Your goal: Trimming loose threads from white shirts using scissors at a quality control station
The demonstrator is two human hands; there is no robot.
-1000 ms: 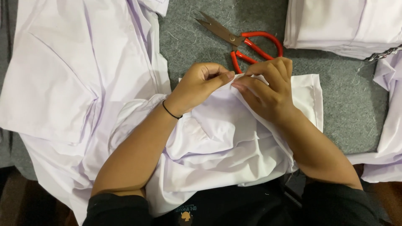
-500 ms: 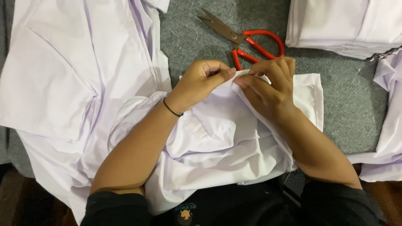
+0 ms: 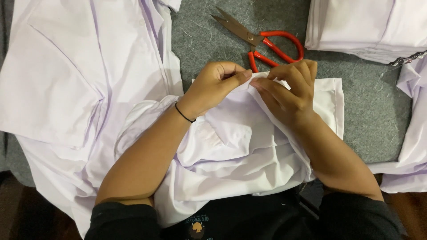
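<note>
A white shirt [image 3: 240,151] lies bunched on the grey felt table [image 3: 373,115] in front of me. My left hand [image 3: 213,86] pinches the shirt's far edge between thumb and fingers. My right hand [image 3: 287,91] grips the same edge right beside it, fingertips almost touching the left thumb. A thin black band circles my left wrist. Red-handled scissors [image 3: 267,42] lie shut just beyond both hands, blades pointing to the far left.
Another white shirt [image 3: 75,75] is spread flat on the left. A stack of folded white garments [image 3: 364,26] sits at the far right corner. More white cloth [image 3: 411,133] hangs along the right edge. Loose threads dot the felt.
Both hands have shifted slightly along the shirt's edge, keeping their pinch. Nothing else has moved.
</note>
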